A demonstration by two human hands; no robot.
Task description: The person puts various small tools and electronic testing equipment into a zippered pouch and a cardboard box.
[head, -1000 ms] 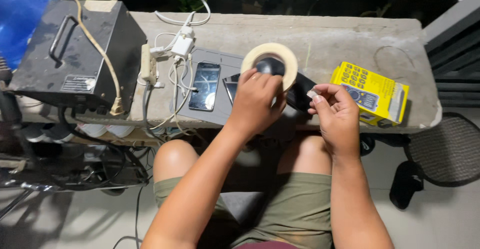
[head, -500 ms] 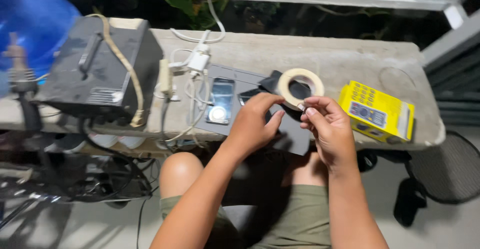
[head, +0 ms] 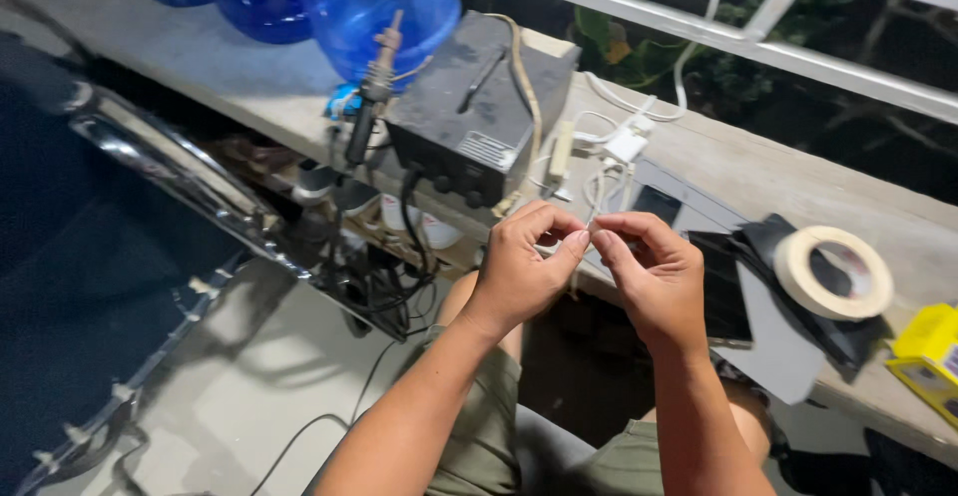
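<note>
Small pale strip, likely tape piece (head: 589, 240), pinched between fingertips of left hand (head: 519, 271) and right hand (head: 654, 276), above lap, before concrete ledge (head: 798, 177). Tape roll (head: 833, 271) lies right on ledge; black power unit (head: 479, 122) left; yellow box (head: 933, 351) at edge.

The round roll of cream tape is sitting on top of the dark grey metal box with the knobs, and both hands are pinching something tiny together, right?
Not quite. The round roll of cream tape lies on black material on the concrete ledge, well apart from the dark grey metal box with knobs, as the head view shows. The rest holds: the left hand and right hand pinch something tiny together.
</note>
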